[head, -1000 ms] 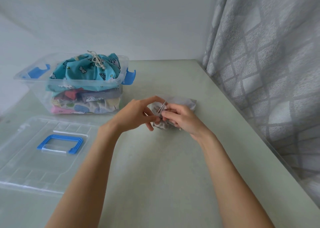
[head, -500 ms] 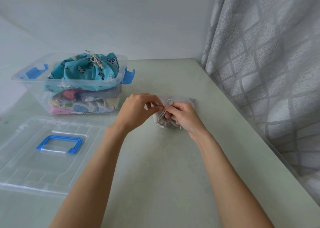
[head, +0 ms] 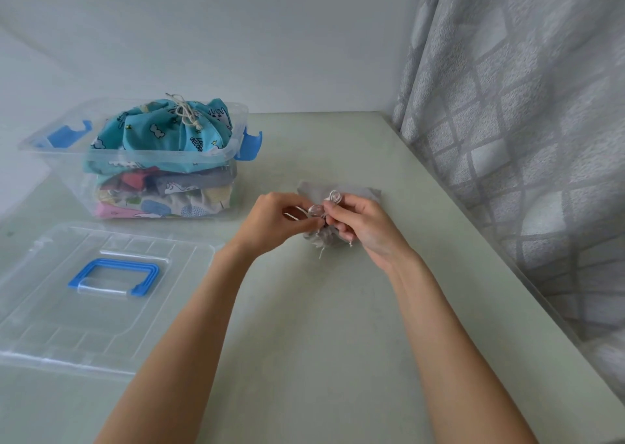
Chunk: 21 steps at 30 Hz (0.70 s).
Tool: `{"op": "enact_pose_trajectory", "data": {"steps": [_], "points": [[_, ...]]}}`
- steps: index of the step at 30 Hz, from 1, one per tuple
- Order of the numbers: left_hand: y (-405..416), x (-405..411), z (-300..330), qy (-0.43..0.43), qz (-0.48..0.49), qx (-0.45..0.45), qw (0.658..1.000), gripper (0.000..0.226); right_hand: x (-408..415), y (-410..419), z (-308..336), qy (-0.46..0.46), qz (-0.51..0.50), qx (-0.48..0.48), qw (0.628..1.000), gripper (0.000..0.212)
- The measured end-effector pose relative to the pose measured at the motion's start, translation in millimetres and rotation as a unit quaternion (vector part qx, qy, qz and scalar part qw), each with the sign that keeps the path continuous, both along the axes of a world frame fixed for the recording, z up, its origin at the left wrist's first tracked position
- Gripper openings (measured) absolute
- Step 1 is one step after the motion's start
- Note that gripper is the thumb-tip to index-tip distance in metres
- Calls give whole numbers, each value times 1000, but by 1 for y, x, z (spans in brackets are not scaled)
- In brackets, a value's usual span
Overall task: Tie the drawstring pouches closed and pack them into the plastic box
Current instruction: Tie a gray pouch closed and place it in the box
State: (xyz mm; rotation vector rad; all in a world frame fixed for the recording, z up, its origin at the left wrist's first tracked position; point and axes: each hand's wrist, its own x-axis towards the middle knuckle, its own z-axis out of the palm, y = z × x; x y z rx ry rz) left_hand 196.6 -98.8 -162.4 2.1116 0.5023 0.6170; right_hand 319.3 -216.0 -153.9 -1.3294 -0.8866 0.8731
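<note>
A small grey drawstring pouch lies on the pale green table, its gathered mouth towards me. My left hand and my right hand meet at that mouth, each pinching the white drawstring, which forms small loops between the fingertips. Cord ends hang below the pouch. To the left stands the clear plastic box with blue latches, stacked with several tied pouches; a turquoise cartoon-print pouch with a knotted cord lies on top, above the rim.
The box's clear lid with a blue handle lies flat on the table at the near left. A grey patterned curtain hangs along the table's right edge. A white wall stands behind.
Both hands have kept working the drawstring at the pouch's mouth; the straight cord stretched between them has become small loops, and my left hand has moved in closer to the right.
</note>
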Motion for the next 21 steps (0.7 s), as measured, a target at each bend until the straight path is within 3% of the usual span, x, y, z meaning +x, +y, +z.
{"op": "enact_pose_trajectory", "data": {"steps": [5, 10, 13, 18, 21], "points": [[-2, 0, 1, -30, -18, 8, 999, 8, 6, -6, 3, 26, 26, 18, 999, 15], [-3, 0, 4, -31, -32, 15, 999, 6, 9, -7, 1, -51, -36, 33, 998, 12], [-4, 1, 3, -27, -40, -27, 998, 8, 8, -5, -1, -137, -97, 47, 985, 13], [-2, 1, 1, -19, -10, -12, 1000, 9, 5, -3, -7, -403, -179, 57, 896, 8], [-3, 1, 1, -20, -2, 4, 1000, 8, 4, 0, -11, -500, -209, 63, 838, 8]]}}
